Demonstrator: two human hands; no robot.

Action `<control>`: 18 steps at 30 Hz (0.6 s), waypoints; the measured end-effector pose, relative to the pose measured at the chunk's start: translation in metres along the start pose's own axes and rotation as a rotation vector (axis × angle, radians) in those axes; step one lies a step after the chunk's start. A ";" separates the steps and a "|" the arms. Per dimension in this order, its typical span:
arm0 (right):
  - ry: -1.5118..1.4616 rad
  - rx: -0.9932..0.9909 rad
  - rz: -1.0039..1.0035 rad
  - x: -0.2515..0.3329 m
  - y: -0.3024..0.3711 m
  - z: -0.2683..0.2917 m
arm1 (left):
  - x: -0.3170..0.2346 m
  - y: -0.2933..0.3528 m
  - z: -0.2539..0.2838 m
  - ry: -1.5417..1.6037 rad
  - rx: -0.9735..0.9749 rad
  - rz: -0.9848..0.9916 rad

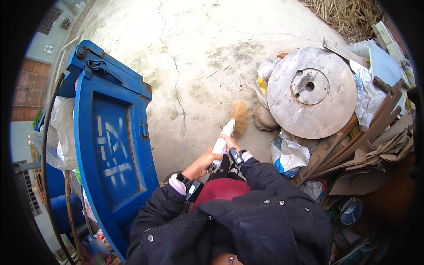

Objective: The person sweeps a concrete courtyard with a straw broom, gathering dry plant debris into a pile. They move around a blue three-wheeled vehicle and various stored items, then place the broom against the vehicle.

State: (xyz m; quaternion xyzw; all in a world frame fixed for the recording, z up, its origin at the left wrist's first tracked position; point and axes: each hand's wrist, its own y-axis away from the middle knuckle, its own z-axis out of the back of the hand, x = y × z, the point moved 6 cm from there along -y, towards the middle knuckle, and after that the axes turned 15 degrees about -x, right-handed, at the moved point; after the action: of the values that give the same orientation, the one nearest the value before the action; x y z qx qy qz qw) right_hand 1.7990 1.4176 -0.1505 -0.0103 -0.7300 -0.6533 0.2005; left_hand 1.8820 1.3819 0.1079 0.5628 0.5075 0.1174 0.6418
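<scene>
A short broom [239, 115] with tan bristles and a white-wrapped handle is held out in front of me, its head pointing away over the concrete. My left hand [198, 164] is closed around the near end of the handle. Farther up, just below the bristles, my right hand [229, 143] grips the same handle. The bristles look blurred and lie beside a rounded tan lump near the big grey disc [282, 97]. Whether they touch the ground I cannot tell.
At left stands a blue metal tailgate [117, 145] with white paint marks. A heap of cardboard [380, 150], wood planks and plastic bags [293, 155] lies at right, around the disc. Dry stalks [344, 15] are piled at the far right. The concrete floor [194, 48] is cracked.
</scene>
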 end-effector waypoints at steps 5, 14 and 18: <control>-0.049 0.173 -0.007 0.073 -0.058 -0.082 | -0.079 -0.066 0.024 -0.130 -0.036 -0.066; -0.170 -0.254 0.044 0.113 -0.021 -0.081 | -0.114 -0.070 0.025 -0.114 0.034 0.053; -0.011 0.008 -0.086 0.172 -0.059 -0.108 | -0.155 -0.120 -0.008 -0.049 -0.014 0.004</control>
State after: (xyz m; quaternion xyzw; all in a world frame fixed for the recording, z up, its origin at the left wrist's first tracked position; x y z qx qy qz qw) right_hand 1.6548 1.2631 -0.1463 0.0185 -0.7333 -0.6585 0.1682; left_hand 1.7547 1.2341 0.0889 0.5621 0.4897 0.1085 0.6576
